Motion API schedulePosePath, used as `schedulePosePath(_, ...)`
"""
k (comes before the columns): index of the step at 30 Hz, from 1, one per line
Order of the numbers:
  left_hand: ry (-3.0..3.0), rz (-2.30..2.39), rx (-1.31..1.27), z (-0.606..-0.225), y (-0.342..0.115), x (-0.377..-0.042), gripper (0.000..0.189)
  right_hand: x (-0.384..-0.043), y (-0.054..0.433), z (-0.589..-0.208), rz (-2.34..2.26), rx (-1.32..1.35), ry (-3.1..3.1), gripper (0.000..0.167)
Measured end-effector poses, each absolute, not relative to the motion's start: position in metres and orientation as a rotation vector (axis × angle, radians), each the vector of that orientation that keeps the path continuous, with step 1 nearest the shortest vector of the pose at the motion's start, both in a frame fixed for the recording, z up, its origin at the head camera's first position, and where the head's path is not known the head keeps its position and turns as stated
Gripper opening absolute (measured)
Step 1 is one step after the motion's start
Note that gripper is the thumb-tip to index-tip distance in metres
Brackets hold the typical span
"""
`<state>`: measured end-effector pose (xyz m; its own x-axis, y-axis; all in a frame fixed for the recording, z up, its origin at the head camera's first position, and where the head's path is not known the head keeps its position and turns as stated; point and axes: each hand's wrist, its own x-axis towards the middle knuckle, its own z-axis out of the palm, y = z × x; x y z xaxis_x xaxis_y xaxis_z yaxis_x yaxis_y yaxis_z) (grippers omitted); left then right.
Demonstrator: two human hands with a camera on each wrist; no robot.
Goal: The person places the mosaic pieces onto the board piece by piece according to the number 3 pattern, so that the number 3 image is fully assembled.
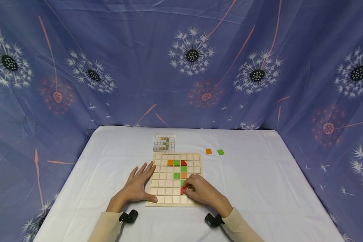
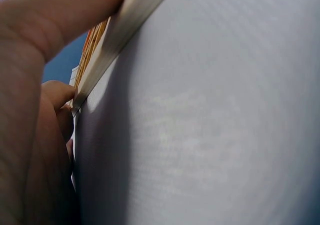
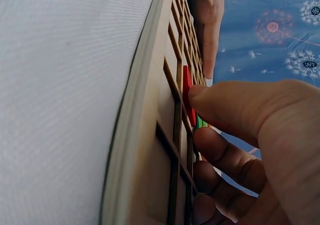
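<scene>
A wooden grid board (image 1: pixel 165 193) lies on the table with colored tiles in its cells. Orange, green and red tiles form a curved line on it, with a rounded red tile (image 1: pixel 183 163) at the top. My left hand (image 1: pixel 138 185) spreads its fingers along the board's left edge, thumb at the lower left corner. My right hand (image 1: pixel 204 190) is over the lower right part, its fingers curled. Thumb and fingertips are at a lower red tile (image 3: pixel 187 92), which sits at a grid cell below a green tile (image 1: pixel 182 183). The hand partly covers this tile.
Behind the board lies a small card with a gridded color pattern (image 1: pixel 164 143). A loose orange tile (image 1: pixel 208 152) and a loose green tile (image 1: pixel 220 152) lie to the right on the white tablecloth (image 1: pixel 260 188). A blue dandelion-print curtain (image 1: pixel 145 67) surrounds the table.
</scene>
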<state>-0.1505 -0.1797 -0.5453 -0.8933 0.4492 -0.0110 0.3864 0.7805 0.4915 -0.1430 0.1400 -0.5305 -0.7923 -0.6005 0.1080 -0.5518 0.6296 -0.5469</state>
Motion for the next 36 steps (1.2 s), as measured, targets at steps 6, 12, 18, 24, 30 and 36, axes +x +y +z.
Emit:
schedulePosePath(6, 2.849, 0.741, 0.665, -0.546, -0.179, -0.151, 0.139, -0.143, 0.142, -0.528, -0.924, -0.973, 2.746, 0.006)
schedulePosePath(12, 2.849, 0.743, 0.664, -0.546, -0.179, -0.151, 0.139, -0.148, 0.151, -0.524, -0.988, -0.917, 2.733, 0.017)
schedulePosePath(18, 2.851, 0.743, 0.655, -0.547, -0.178, -0.151, 0.140, -0.155, 0.165, -0.517, -1.034, -0.947, 2.767, 0.034)
schedulePosePath(24, 2.855, 0.742, 0.656, -0.548, -0.178, -0.151, 0.140, -0.164, 0.180, -0.515, -1.071, -0.839, 2.784, 0.052)
schedulePosePath(30, 2.848, 0.752, 0.648, -0.547, -0.178, -0.150, 0.141, -0.178, 0.201, -0.518, -1.109, -0.744, 2.894, 0.064)
schedulePosePath(36, 2.848, 0.735, 0.632, -0.546, -0.178, -0.151, 0.141, -0.200, 0.226, -0.527, -1.200, -0.632, 2.991, 0.071)
